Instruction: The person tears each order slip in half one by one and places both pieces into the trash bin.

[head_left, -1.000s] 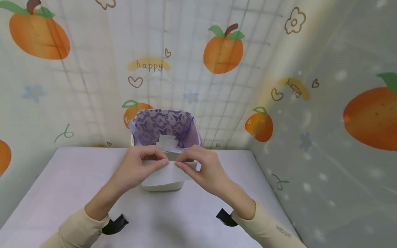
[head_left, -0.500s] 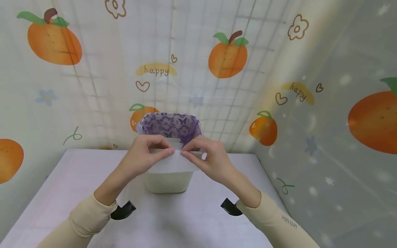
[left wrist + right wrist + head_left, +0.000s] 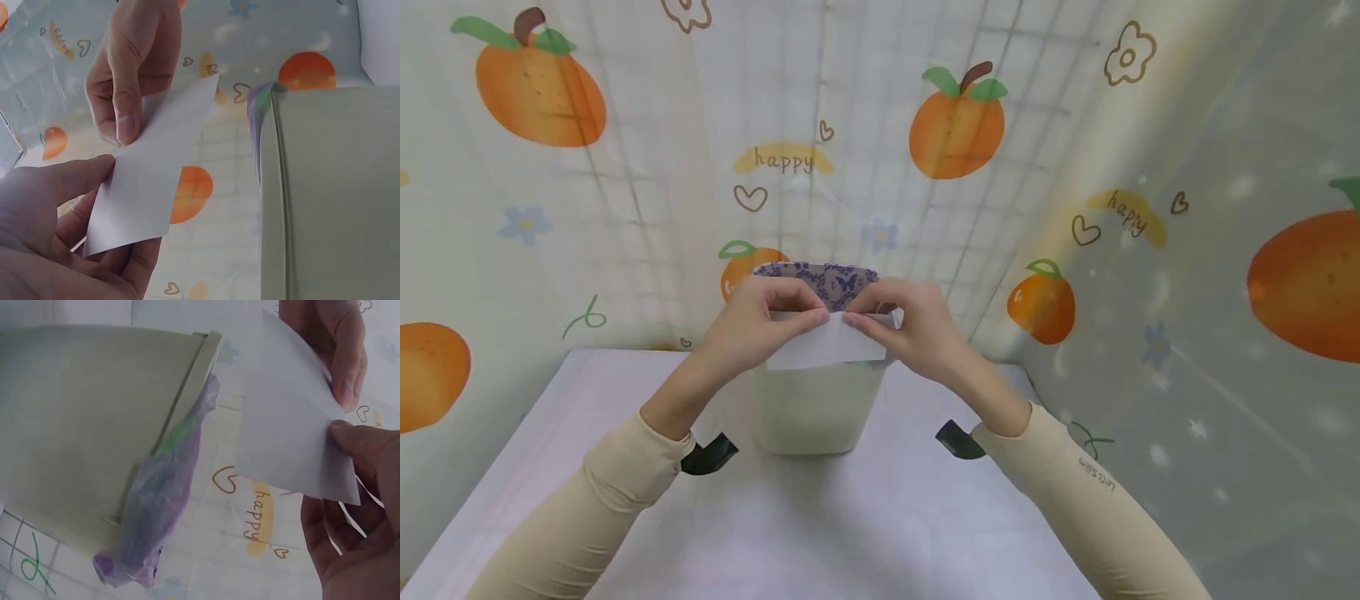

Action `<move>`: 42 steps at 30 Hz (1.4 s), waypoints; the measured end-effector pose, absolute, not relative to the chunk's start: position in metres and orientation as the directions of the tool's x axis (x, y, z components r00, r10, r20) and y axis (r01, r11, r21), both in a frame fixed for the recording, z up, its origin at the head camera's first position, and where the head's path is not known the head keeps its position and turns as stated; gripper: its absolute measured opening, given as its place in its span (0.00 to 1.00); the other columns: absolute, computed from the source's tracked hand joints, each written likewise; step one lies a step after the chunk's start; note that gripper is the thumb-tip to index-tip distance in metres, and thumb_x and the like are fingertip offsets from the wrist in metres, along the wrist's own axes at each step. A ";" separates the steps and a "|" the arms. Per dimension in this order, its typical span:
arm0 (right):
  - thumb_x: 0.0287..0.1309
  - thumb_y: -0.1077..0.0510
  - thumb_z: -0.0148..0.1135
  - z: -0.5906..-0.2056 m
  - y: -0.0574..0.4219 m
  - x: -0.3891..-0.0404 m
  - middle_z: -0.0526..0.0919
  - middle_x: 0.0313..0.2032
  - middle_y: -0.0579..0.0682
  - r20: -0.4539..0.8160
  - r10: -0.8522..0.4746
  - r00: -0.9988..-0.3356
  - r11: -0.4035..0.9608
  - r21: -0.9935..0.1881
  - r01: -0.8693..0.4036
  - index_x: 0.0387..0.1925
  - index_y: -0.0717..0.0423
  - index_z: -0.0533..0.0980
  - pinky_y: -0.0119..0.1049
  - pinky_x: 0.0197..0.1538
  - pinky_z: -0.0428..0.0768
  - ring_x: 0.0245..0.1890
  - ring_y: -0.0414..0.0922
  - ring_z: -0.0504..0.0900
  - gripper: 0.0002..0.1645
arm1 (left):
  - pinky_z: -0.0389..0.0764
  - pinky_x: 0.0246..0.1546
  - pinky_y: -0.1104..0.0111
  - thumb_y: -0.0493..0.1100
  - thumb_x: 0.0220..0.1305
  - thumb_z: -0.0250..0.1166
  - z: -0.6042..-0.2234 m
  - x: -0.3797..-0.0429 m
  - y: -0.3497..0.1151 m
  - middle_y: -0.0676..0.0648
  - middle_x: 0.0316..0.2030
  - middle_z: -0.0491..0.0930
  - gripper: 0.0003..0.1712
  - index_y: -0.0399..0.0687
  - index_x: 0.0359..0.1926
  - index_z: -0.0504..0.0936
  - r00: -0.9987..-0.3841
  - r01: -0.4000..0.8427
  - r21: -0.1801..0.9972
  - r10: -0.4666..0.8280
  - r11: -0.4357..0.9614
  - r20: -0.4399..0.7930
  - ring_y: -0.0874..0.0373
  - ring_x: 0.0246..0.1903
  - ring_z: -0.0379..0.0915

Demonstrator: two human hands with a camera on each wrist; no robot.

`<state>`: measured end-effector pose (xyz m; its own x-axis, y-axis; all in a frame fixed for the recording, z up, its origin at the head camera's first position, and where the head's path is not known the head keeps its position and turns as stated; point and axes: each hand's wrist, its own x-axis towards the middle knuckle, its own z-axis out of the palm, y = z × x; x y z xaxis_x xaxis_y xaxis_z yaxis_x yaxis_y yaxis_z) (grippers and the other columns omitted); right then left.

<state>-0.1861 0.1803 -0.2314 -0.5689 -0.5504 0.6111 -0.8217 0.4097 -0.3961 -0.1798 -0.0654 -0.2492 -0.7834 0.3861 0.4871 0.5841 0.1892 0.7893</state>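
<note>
A sheet of white paper (image 3: 823, 344) is held up by its top edge in front of the bin's opening. My left hand (image 3: 760, 321) pinches that edge between thumb and fingers. Close beside it, my right hand (image 3: 910, 325) pinches the same edge, thumbs toward me. In the left wrist view the paper (image 3: 140, 175) spans both hands, its lower part free. The right wrist view shows the paper (image 3: 287, 419) apart from the rim of the pale green bin (image 3: 94, 419). A purple patterned liner (image 3: 838, 282) shows inside the bin above my fingers; the bin's inside is mostly hidden.
The bin (image 3: 816, 408) stands upright on a white-covered table (image 3: 880, 517). Behind it hangs a curtain (image 3: 865, 108) printed with oranges, and another grey-lit side of it (image 3: 1210, 400) closes in on the right. A loose liner fold (image 3: 156, 500) hangs over the rim.
Both hands have risen with the paper, from low across the bin's front to its rim height. More of the bin's front now shows, and the white paper inside it is hidden. The camera view shifted slightly.
</note>
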 end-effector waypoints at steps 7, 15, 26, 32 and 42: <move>0.65 0.59 0.74 -0.221 0.177 -0.202 0.90 0.33 0.44 0.574 -0.536 -0.619 0.477 -0.399 -0.783 0.34 0.52 0.88 0.41 0.47 0.87 0.37 0.39 0.86 0.03 | 0.83 0.42 0.70 0.40 0.67 0.74 -0.242 -0.199 -0.066 0.48 0.35 0.88 0.03 0.46 0.35 0.91 -0.797 0.578 0.785 0.360 0.225 0.484 0.57 0.39 0.84; 0.65 0.58 0.74 -0.207 0.174 -0.219 0.89 0.31 0.44 0.563 -0.546 -0.620 0.530 -0.341 -0.777 0.33 0.51 0.87 0.40 0.45 0.86 0.34 0.40 0.85 0.04 | 0.80 0.39 0.70 0.40 0.68 0.73 -0.229 -0.220 -0.067 0.47 0.35 0.89 0.04 0.45 0.35 0.91 -0.799 0.573 0.789 0.366 0.221 0.478 0.56 0.37 0.83; 0.66 0.57 0.73 -0.198 0.167 -0.241 0.90 0.32 0.46 0.547 -0.527 -0.651 0.574 -0.335 -0.747 0.33 0.52 0.88 0.40 0.45 0.85 0.35 0.42 0.86 0.05 | 0.79 0.41 0.68 0.41 0.69 0.73 -0.218 -0.240 -0.070 0.48 0.35 0.89 0.06 0.42 0.38 0.91 -0.845 0.497 0.839 0.343 0.222 0.410 0.57 0.36 0.81; 0.68 0.56 0.72 -0.188 0.164 -0.252 0.90 0.33 0.46 0.525 -0.502 -0.687 0.575 -0.391 -0.719 0.36 0.51 0.89 0.39 0.47 0.85 0.36 0.40 0.86 0.05 | 0.76 0.46 0.65 0.43 0.70 0.72 -0.207 -0.252 -0.071 0.50 0.37 0.89 0.07 0.44 0.39 0.91 -0.866 0.443 0.862 0.366 0.245 0.341 0.55 0.40 0.79; 0.68 0.55 0.72 -0.168 0.155 -0.275 0.90 0.33 0.48 0.508 -0.481 -0.715 0.606 -0.397 -0.689 0.38 0.53 0.89 0.35 0.45 0.85 0.37 0.39 0.85 0.06 | 0.68 0.58 0.60 0.41 0.70 0.71 -0.186 -0.279 -0.073 0.53 0.40 0.86 0.07 0.42 0.42 0.91 -0.904 0.342 0.908 0.349 0.241 0.247 0.56 0.48 0.72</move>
<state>-0.2748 0.1551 -0.1683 -0.7149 -0.4806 0.5078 -0.6894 0.6060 -0.3969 -0.2793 -0.0732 -0.1855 -0.9037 0.3493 0.2475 0.3418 0.2407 0.9084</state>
